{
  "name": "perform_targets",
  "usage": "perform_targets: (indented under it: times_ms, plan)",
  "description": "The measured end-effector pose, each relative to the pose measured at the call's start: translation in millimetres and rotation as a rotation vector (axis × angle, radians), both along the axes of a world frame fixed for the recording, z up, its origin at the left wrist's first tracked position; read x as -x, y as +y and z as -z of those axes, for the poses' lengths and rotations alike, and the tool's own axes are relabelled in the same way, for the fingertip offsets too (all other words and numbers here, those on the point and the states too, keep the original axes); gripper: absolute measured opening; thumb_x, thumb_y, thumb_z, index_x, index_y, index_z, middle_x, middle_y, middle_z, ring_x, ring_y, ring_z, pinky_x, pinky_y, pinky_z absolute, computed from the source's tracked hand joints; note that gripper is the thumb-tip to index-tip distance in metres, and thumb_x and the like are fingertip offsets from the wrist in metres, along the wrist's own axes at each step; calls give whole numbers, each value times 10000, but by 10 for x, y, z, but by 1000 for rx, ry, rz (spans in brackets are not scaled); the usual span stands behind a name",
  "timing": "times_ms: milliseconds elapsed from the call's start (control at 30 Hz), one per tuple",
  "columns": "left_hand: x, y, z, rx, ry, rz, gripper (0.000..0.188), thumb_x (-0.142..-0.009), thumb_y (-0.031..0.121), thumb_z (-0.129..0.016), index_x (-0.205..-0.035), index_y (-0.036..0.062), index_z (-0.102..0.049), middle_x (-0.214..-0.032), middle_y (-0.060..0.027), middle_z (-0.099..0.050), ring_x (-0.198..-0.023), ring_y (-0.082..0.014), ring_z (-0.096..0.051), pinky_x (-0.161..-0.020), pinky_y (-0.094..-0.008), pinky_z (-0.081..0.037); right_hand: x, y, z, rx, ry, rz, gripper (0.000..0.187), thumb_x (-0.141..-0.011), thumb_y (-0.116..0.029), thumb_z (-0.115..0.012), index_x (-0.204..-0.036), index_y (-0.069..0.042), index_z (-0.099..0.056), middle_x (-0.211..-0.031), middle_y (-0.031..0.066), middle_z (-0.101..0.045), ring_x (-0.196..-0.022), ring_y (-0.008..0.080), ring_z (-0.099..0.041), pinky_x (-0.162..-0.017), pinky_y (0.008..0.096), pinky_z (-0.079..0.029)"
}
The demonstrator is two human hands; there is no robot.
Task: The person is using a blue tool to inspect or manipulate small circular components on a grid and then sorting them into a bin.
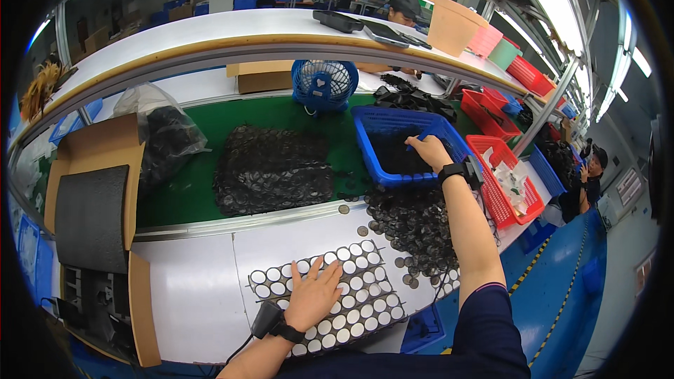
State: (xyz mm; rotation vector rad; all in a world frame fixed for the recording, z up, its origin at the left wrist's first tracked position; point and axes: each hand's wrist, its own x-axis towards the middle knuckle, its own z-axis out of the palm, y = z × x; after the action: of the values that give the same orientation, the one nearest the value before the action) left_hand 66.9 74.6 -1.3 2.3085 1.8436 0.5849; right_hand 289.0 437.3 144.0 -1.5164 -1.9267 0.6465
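Right grip [430, 151] clamped on a slim blue piece [428, 130] over the blue basket [414, 180], right of centre, forearm stretched forward! Left hand [316, 295], fingers fanned wide, lies palm-down across rows of white discs [356, 283] on the counter [189, 274], lower centre; upper centre, the blue fan [321, 88] bears a pale emblem, too small to read.

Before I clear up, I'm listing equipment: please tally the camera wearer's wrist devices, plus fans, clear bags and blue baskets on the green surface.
Wrist devices: 2
Blue fan: 1
Clear bag: 1
Blue basket: 1
Total: 5
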Motion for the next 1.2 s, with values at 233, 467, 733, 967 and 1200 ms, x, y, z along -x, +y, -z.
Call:
perform_targets:
  times_ms: [233, 467, 733, 967, 1200]
  plan:
    - [57, -37, 4, 32, -14, -16, 471, -983, 349, -583, -1388, 109, -563, -1468, -18, -534, -1410, -286, -429, -1084, -769, -212, 127, -125, -158, -12, -18, 40, 367, -896, -341, -687, -1007, -1, -769, -991, 171, -759, -979, 259, -713, -882, 347, -508]
    - [48, -55, -2, 32, -5, -5, 466, -980, 359, -588, -1382, 123, -575, -1461, -5, -541, -1409, -269, -430, -1073, -769, -237, 92, -44, -17, 5, 235, -129, 377, -959, -340, -636, -1139, -29, -751, -1128, 124, -750, -1104, 224, -681, -956, 311, -476]
    - [25, -30, 39, -13, 7, 5, 460, -974, 365, -590, -1372, 134, -593, -1455, 15, -545, -1395, -244, -440, -1070, -771, -241, -21, 8, 98, -197, -81, 104, 526, -923, -530, -592, -956, -43, -789, -842, 234, -727, -903, 362, -707, -858, 398, -506]
    - [70, -9, 8, -12, -10, -28, 469, -956, 337, -628, -1374, 130, -585, -1464, -7, -532, -1416, -267, -408, -1092, -743, -262, 232, -944, 55, -157, 415, -205, 357, -994, -312, -649, -1140, 5, -726, -875, 36, -715, -781, 112, -652, -724, 247, -498]
    - [149, -216, -168, 78, 12, -44, 453, -949, 310, -645, -1333, 76, -592, -1433, -51, -553, -1388, -261, -450, -1118, -647, -306, 196, -2622, 956, 210, 394, -375, 277, -989, -213, -663, -1154, 1, -721, -972, 84, -726, -902, 140, -654, -823, 287, -508]
